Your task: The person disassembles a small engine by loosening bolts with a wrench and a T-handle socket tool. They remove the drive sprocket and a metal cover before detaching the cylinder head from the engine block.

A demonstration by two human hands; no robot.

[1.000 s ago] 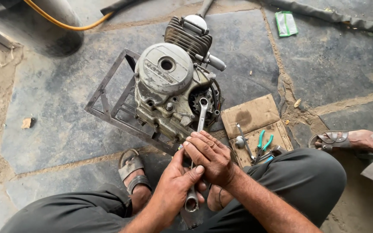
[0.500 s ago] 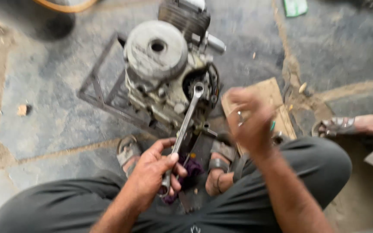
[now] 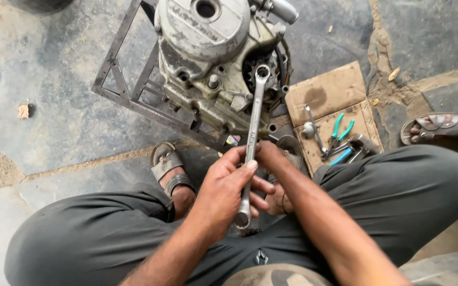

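Left hand (image 3: pixel 228 186) grasps the long silver steel ring spanner (image 3: pixel 252 139) at its lower shank; right hand (image 3: pixel 269 153) grips beside it. Ring end sits on the grey aluminium engine (image 3: pixel 202 47).

Flattened cardboard (image 3: pixel 327 94) at three o'clock, teal-handled pliers (image 3: pixel 340 131) and a socket tool (image 3: pixel 310 128) on it, sandalled foot (image 3: pixel 434 127) (someone else's) further right, small wood scrap (image 3: pixel 24 110) at nine o'clock.

Long silver ring spanner (image 3: pixel 251 139) (steel, slightly tilted), top ring seated on engine (image 3: pixel 208 58) sprocket bolt.
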